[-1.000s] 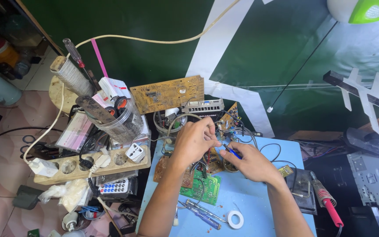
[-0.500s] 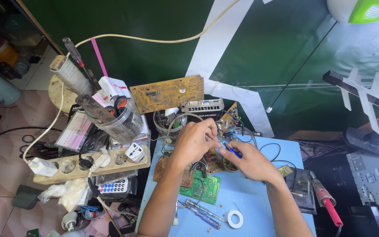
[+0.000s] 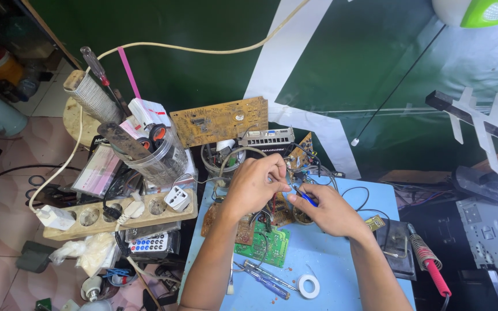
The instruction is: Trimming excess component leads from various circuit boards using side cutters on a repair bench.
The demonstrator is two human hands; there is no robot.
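Observation:
My left hand point(image 3: 255, 184) hovers over a cluster of small circuit boards and wires at the back of the blue table point(image 3: 341, 270), its fingertips pinched on a thin wire. My right hand point(image 3: 329, 210) sits just to the right, gripping a blue-handled tool point(image 3: 305, 197) whose tip points toward the left fingers. A green circuit board point(image 3: 263, 245) lies under my left wrist, beside a brown board point(image 3: 238, 227). What lies beneath the hands is hidden.
A soldering iron with a red handle point(image 3: 430, 266) rests at the table's right edge. Screwdrivers point(image 3: 269, 279) and a white tape roll point(image 3: 308, 285) lie near the front. A clear jar of tools point(image 3: 157, 155), a wooden power strip point(image 3: 116, 214) and a tan board point(image 3: 220, 120) crowd the left.
Both hands stay in nearly the same place over the boards; only the fingers shift slightly.

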